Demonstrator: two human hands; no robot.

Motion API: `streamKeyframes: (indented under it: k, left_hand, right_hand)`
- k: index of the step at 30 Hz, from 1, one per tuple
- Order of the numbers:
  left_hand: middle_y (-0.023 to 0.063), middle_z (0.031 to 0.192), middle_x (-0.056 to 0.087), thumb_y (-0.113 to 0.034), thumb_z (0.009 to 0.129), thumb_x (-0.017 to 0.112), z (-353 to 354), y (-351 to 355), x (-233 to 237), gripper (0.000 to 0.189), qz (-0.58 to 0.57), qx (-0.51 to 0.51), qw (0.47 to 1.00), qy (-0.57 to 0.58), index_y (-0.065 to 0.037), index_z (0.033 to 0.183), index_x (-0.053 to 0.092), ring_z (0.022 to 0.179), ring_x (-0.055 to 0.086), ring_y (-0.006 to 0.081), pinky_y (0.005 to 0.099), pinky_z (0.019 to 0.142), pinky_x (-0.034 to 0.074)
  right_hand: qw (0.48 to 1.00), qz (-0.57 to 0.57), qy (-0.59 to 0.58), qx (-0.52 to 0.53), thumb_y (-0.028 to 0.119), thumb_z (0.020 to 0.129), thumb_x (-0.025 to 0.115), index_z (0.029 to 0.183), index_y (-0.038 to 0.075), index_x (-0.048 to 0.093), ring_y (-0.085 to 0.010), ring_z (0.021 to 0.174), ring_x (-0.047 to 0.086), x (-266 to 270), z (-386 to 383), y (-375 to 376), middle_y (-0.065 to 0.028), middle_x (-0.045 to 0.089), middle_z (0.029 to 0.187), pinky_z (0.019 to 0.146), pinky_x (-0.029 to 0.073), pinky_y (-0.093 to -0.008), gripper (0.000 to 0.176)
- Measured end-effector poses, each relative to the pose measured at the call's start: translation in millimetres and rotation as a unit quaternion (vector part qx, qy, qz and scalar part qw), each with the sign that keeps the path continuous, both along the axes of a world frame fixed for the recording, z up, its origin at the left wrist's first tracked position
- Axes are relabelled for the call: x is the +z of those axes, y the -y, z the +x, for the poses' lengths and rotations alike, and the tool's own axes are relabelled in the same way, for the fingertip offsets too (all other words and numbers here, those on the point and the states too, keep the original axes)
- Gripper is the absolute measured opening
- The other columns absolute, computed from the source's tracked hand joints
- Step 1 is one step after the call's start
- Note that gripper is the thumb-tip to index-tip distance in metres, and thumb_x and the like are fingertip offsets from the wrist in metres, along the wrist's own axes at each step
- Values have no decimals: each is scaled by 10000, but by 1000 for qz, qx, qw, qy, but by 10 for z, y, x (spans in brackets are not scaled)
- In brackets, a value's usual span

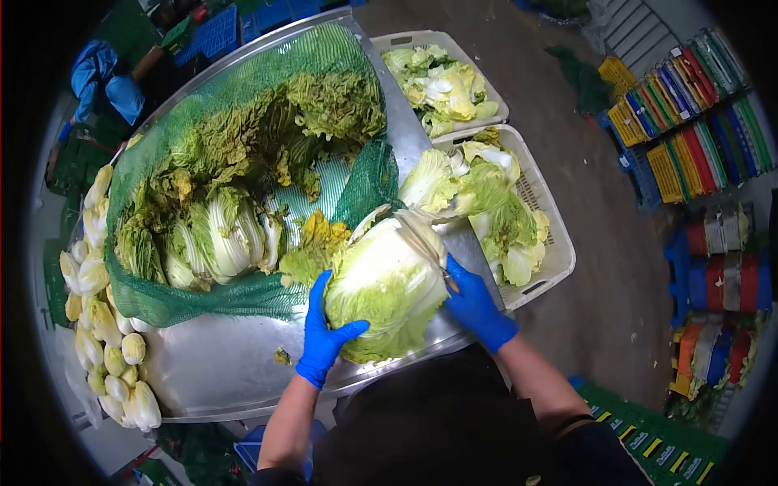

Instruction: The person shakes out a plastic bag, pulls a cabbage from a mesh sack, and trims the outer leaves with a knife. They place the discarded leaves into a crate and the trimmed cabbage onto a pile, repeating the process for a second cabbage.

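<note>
A large napa cabbage (381,279) is held between my two gloved hands over the front of the steel table (219,364). My left hand (324,332) grips its left side, thumb lying across the leaves. My right hand (472,301) is closed against its right side, near the pale, loosened outer leaves; a small brownish thing shows at those fingers, too little visible to name. Behind the cabbage, an open green mesh sack (203,306) holds several more napa cabbages (227,235) with wilted brown-green leaves. A yellowed loose leaf (320,243) lies at the sack's mouth.
Two white crates (559,279) with cabbage leaves stand along the table's right edge. Trimmed pale cabbages (121,348) are piled at the left end. Colourful stacked crates (689,105) stand far right, and green crates (648,429) at lower right. A blue-clad person (105,81) is at upper left.
</note>
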State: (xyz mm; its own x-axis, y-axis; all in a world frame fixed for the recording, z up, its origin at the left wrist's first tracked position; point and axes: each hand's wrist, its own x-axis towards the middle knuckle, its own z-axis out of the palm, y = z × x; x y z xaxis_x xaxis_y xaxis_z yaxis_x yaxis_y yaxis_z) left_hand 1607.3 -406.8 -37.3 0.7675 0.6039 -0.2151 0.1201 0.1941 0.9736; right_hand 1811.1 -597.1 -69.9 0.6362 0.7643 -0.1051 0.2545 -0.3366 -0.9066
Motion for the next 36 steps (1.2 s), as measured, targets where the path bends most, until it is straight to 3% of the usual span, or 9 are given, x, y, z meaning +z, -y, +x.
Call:
streamKeyframes:
  k: [5, 10, 13, 21, 25, 26, 28, 33, 36]
  left_hand:
    - [115, 1400, 355, -30, 582, 849, 161, 325, -209, 1104, -84, 21, 995, 57, -82, 1459, 179, 1273, 380, 249, 377, 1070, 332]
    - [155, 1469, 239, -316, 628, 836, 125, -3, -133, 1033, 21, -107, 994, -20, -37, 1416, 229, 1380, 205, 273, 375, 1145, 123]
    - [178, 1430, 294, -286, 699, 794, 446, 48, 391, 923, 72, 77, 992, -72, -20, 1404, 261, 1341, 276, 287, 363, 1115, 205]
    - [133, 1250, 500, -190, 666, 816, 466, 240, 374, 765, -2, 81, 995, -64, 1, 1299, 430, 1164, 481, 245, 347, 1023, 369]
    - [130, 1265, 495, -162, 656, 816, 400, 339, 409, 770, -79, 96, 991, -58, -18, 1310, 437, 1174, 477, 238, 342, 1019, 378]
    - [131, 1267, 495, -153, 650, 817, 395, 371, 357, 772, -74, 104, 991, -43, -18, 1311, 442, 1177, 476, 239, 342, 1020, 378]
    - [132, 1285, 496, -168, 662, 787, 387, 407, 335, 754, -39, 108, 993, -25, -22, 1321, 451, 1198, 467, 239, 348, 1032, 366]
    - [105, 1311, 509, -247, 718, 701, 25, 191, 33, 715, -30, 77, 993, 84, -24, 1343, 436, 1210, 476, 228, 370, 1066, 332]
    - [125, 1302, 513, -211, 773, 686, -219, -179, -106, 667, -80, 126, 989, 0, -11, 1351, 418, 1181, 501, 244, 357, 1058, 340]
  right_hand:
    - [999, -18, 39, -11, 81, 814, 576, 1396, 115, 408, -321, 760, 656, 748, 72, 111, -230, 629, 852, 665, 505, -376, 607]
    - [983, -87, 149, 58, 114, 820, 625, 1350, 77, 462, -310, 790, 668, 799, 2, 292, -193, 648, 1013, 713, 524, -352, 556]
    - [989, -60, 127, 49, 126, 816, 635, 1327, 78, 486, -314, 780, 661, 909, -110, 206, -191, 647, 1006, 705, 527, -366, 535]
    - [995, -57, 46, -69, 269, 850, 594, 1251, 58, 526, -307, 662, 630, 282, 496, 147, -176, 632, 798, 589, 489, -381, 458]
    - [983, -76, 126, -108, 264, 840, 657, 1068, 52, 590, -258, 688, 627, 830, 283, -36, -177, 633, 778, 619, 492, -357, 319]
    - [985, 53, 129, -104, 283, 809, 714, 1116, 42, 591, -229, 688, 629, 774, 144, -105, -145, 649, 809, 620, 499, -349, 409]
    - [993, -107, -55, -16, 332, 779, 747, 1182, 12, 563, -219, 791, 651, 1198, -199, -172, -148, 666, 921, 700, 515, -341, 546]
    - [994, 33, -101, 11, 261, 769, 767, 1250, -10, 529, -135, 930, 597, 714, -477, -202, -122, 657, 1044, 836, 482, -305, 601]
    - [993, 47, -98, 44, 270, 766, 771, 1248, -20, 527, -131, 951, 597, 752, -476, -255, -132, 656, 1050, 840, 482, -305, 613]
